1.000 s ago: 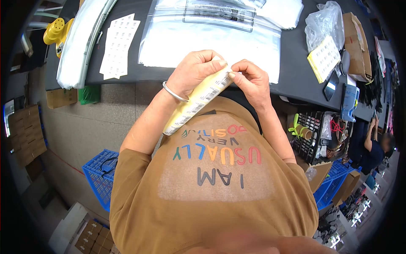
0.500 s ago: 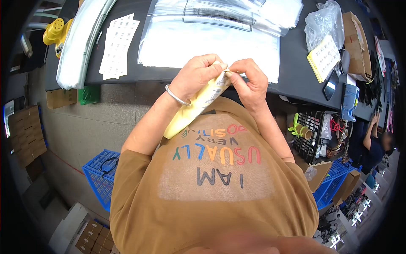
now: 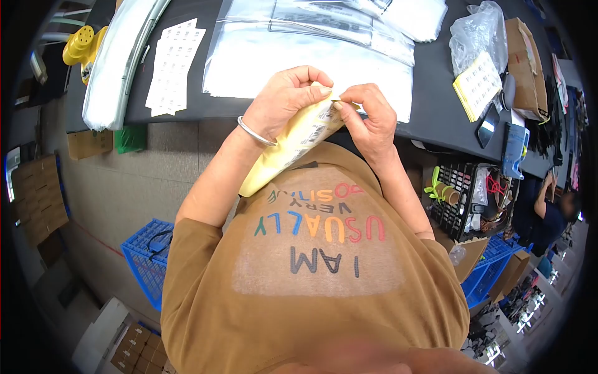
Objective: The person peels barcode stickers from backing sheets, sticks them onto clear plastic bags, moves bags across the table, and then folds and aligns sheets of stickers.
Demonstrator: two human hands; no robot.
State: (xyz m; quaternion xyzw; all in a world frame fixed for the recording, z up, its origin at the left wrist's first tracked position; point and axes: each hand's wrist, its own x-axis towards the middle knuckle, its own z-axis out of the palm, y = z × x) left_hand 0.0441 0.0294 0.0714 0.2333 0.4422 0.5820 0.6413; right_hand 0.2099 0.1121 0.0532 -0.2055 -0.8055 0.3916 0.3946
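A yellow-backed sheet of barcode labels is curled in front of my chest, near the table's front edge. My left hand wears a silver bangle and pinches the upper end of the sheet between thumb and fingers. Close beside it, my right hand has thumb and forefinger pressed together at the sheet's top corner, on a small dark-edged piece too small to make out. Behind both hands lie clear plastic bags in a stack.
White label sheets and a long plastic bundle lie on the left. At right are yellow-backed labels, a phone, a cardboard box and a black crate. A person is far right.
The label sheet has turned and curled, with more of its yellow back showing. My fingers have shifted slightly at its top end. The top plastic bag has slid towards me.
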